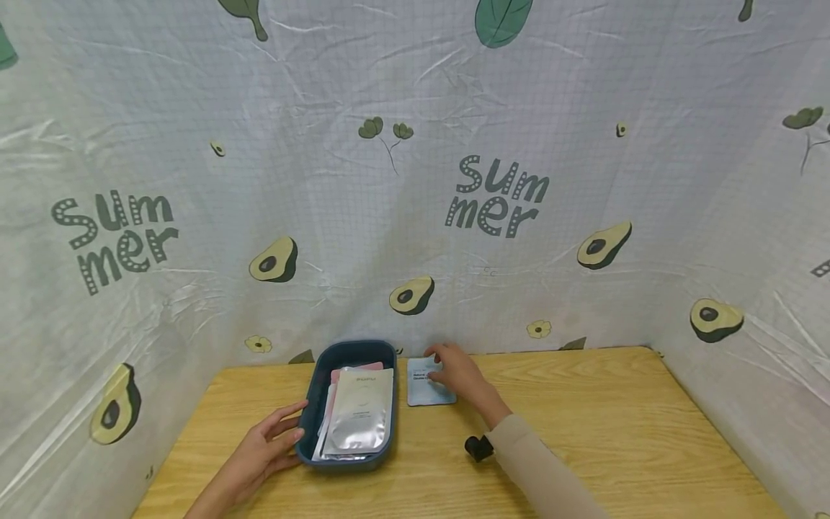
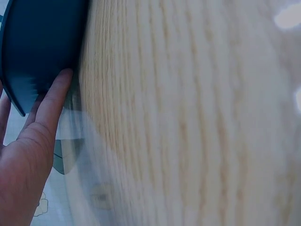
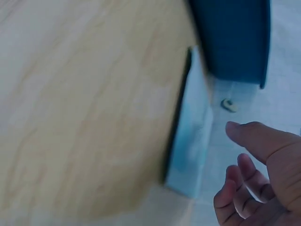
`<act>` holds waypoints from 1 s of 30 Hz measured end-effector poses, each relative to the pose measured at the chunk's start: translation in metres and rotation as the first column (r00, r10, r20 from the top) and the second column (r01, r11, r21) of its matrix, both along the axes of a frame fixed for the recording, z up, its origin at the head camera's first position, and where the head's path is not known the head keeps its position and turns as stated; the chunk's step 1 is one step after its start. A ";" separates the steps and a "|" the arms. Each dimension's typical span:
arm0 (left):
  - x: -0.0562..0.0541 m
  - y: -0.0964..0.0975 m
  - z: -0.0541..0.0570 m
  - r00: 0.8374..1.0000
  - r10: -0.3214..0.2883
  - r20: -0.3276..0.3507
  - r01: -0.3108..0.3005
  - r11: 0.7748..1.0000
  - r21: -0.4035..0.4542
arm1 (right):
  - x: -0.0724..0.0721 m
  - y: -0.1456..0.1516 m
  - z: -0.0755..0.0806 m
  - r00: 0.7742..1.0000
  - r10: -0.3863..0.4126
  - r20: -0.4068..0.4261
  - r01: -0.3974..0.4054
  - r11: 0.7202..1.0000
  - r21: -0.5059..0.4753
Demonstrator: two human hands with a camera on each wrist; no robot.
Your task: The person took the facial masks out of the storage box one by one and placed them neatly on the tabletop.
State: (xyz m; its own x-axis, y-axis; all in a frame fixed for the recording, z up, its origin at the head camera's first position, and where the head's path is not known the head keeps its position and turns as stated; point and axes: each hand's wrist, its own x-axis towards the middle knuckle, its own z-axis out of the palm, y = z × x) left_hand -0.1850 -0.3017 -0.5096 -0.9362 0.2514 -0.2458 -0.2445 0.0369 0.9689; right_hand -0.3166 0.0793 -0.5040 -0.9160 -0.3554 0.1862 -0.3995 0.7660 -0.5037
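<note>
A dark blue plastic bin [image 1: 344, 467] stands on the table with several sheet mask packets in it, a silvery white packet [image 1: 361, 411] on top and a pink packet [image 1: 379, 366] partly covered beneath. My left hand [image 1: 262, 450] rests its fingers against the bin's left wall; in the left wrist view the fingertips touch the bin near its base. Right of the bin, a light blue sheet mask packet [image 1: 423, 394] lies flat on the table. Over its right side hovers my right hand [image 1: 462, 371], fingers loosely bent. The right wrist view shows thumb and fingers apart, nothing between them.
The wooden table [image 1: 583, 418] extends to the right of the packet. A white sheet [image 1: 337, 187] printed with avocados and lettering hangs behind the table and at both sides. A small black object [image 1: 478, 448] shows beside my right sleeve.
</note>
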 end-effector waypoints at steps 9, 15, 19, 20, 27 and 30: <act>-0.001 0.000 -0.001 1.000 0.000 -0.007 0.000 1.000 0.004 | -0.002 -0.021 0.034 0.987 0.152 0.051 -0.147 0.985 -0.091; 0.000 -0.001 -0.002 1.000 -0.010 -0.004 0.010 1.000 0.018 | -0.002 -0.037 0.052 0.971 0.235 0.046 -0.229 0.966 -0.118; 0.002 -0.002 -0.002 1.000 -0.004 -0.001 0.004 1.000 0.013 | -0.005 -0.049 0.059 0.956 0.290 0.041 -0.281 0.948 -0.150; 0.003 -0.002 -0.002 1.000 -0.001 0.001 0.001 1.000 0.015 | -0.006 -0.053 0.060 0.953 0.301 0.043 -0.292 0.944 -0.155; 0.005 0.000 -0.002 1.000 0.002 -0.003 -0.002 1.000 0.013 | -0.016 -0.074 0.063 0.909 0.390 0.148 -0.345 0.902 -0.257; 0.004 0.000 0.000 1.000 0.001 -0.012 -0.001 1.000 0.009 | -0.021 -0.081 0.063 0.887 0.421 0.190 -0.368 0.893 -0.260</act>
